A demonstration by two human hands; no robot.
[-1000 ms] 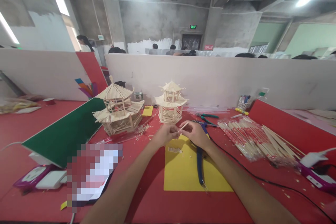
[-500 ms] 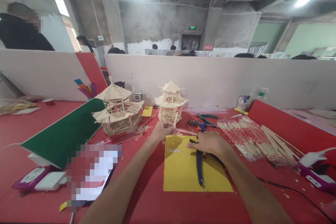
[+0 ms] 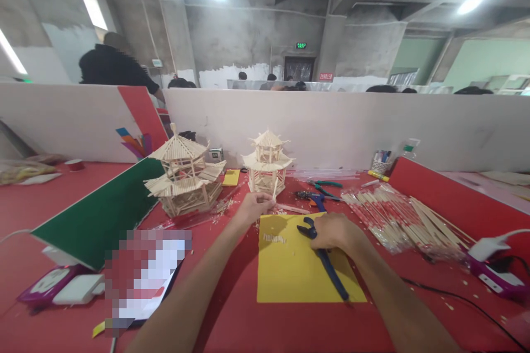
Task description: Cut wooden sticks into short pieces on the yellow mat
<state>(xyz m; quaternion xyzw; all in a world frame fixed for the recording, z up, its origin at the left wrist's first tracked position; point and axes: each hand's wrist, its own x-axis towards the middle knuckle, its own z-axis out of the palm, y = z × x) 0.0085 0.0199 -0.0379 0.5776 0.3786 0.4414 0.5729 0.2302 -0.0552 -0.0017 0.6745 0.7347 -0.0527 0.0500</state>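
My left hand [image 3: 253, 207] pinches a short wooden stick [image 3: 275, 190] upright, in front of the smaller stick pagoda model [image 3: 269, 160]. My right hand [image 3: 334, 231] is closed round blue-handled cutting pliers [image 3: 331, 273] above the yellow sheet [image 3: 290, 281]. Their dark jaws point left, and part of the handles is hidden under my hand. A row of tiny cut wood pieces [image 3: 274, 238] lies on the sheet. A flat pinkish strip [image 3: 292, 208] rests just beyond the sheet's far edge.
A larger pagoda model [image 3: 184, 176] stands left, beside a green board [image 3: 99, 209]. Bagged sticks [image 3: 389, 215], a blue glue gun [image 3: 318, 198] and green-handled pliers [image 3: 327, 183] lie to the right. Power strips [image 3: 53, 284] sit on the left and right. A person [image 3: 118, 66] is behind the partition.
My right hand has closed round the cutting pliers and turned them, the handle end swinging right. My left hand keeps the stick in nearly the same place. The person behind has moved right.
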